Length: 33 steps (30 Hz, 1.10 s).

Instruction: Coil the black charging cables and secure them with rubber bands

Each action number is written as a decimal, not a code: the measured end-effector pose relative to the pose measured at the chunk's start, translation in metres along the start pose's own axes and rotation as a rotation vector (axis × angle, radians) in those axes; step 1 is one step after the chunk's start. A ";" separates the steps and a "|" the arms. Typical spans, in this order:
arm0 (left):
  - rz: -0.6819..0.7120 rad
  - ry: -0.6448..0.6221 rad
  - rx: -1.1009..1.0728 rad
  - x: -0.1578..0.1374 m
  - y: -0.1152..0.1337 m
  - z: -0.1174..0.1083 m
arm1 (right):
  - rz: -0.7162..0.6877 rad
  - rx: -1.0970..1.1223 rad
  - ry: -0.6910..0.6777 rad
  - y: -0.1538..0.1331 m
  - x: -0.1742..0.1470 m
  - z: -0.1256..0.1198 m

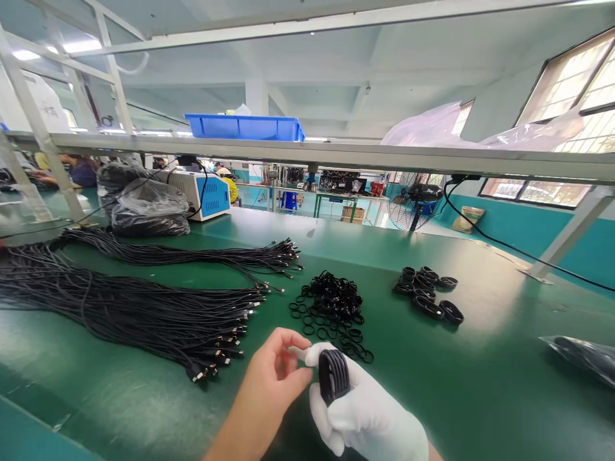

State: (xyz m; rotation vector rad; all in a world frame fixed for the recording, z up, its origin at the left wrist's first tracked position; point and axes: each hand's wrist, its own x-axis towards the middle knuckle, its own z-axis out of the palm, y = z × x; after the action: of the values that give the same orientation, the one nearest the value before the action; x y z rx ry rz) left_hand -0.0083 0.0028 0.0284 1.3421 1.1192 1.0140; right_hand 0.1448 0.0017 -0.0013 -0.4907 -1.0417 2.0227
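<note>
My right hand (362, 406), in a white glove, grips a tightly wound coil of black cable (334, 376) between thumb and fingers. Bare, my left hand (278, 371) is just left of the coil, its fingers curled and meeting the gloved fingertips. A pale bit shows between them, too small to name. Beyond both hands lies a heap of small black rings (336, 298), some scattered loose toward me. On the left, a thick spread of straight black cables (158, 314) points its metal plugs toward the middle. Behind it runs a second cable bunch (202, 255).
Several wound cable coils (425, 288) sit right of the rings on the green table (480, 384). A clear-bagged item (583, 358) lies at the right edge. Plastic bags (151, 205) and a blue-white machine (206, 192) stand back left. Overhead, a shelf (336, 152) carries a blue bin (245, 128).
</note>
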 end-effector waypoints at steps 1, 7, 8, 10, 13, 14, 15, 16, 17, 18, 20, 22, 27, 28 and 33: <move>0.041 0.012 0.113 -0.001 0.006 -0.004 | 0.030 0.020 -0.029 0.001 0.000 -0.002; 0.061 -0.360 0.297 0.014 0.032 -0.021 | 0.205 0.181 -0.141 0.006 -0.002 0.000; 0.025 -0.371 0.237 0.019 0.031 -0.022 | 0.193 0.209 -0.097 0.006 -0.001 0.002; -0.041 -0.330 0.127 0.028 0.026 -0.025 | 0.135 0.239 0.006 0.006 0.003 0.007; -0.115 -0.223 0.089 0.036 0.017 -0.023 | 0.019 0.071 0.151 0.008 0.011 0.010; -0.132 -0.209 0.090 0.037 0.014 -0.021 | -0.016 -0.041 0.207 0.009 0.013 0.009; -0.143 -0.202 0.088 0.036 0.012 -0.019 | -0.047 -0.144 0.254 0.010 0.015 0.009; -0.146 -0.196 0.083 0.035 0.011 -0.017 | -0.074 -0.218 0.285 0.010 0.015 0.008; -0.141 -0.180 0.075 0.033 0.010 -0.016 | -0.090 -0.249 0.296 0.010 0.015 0.007; -0.133 -0.150 0.070 0.031 0.009 -0.015 | -0.095 -0.238 0.293 0.010 0.015 0.007; -0.119 -0.078 0.083 0.024 0.009 -0.014 | -0.080 -0.142 0.248 0.009 0.013 0.006; -0.129 -0.064 0.118 0.018 0.008 -0.015 | -0.055 -0.055 0.201 0.008 0.012 0.008; -0.182 -0.152 0.070 0.007 -0.001 -0.013 | -0.002 -0.142 0.215 0.008 0.013 0.015; -0.176 -0.148 0.045 0.007 -0.004 -0.012 | 0.010 -0.162 0.235 0.008 0.013 0.016; -0.180 -0.180 -0.072 0.008 -0.015 -0.011 | 0.056 -0.072 0.162 0.013 0.013 0.009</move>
State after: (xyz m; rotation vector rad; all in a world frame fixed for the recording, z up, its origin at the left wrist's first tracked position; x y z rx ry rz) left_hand -0.0183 0.0130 0.0140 1.2253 1.0377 0.7799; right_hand 0.1250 0.0032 -0.0067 -0.7165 -1.0145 1.9630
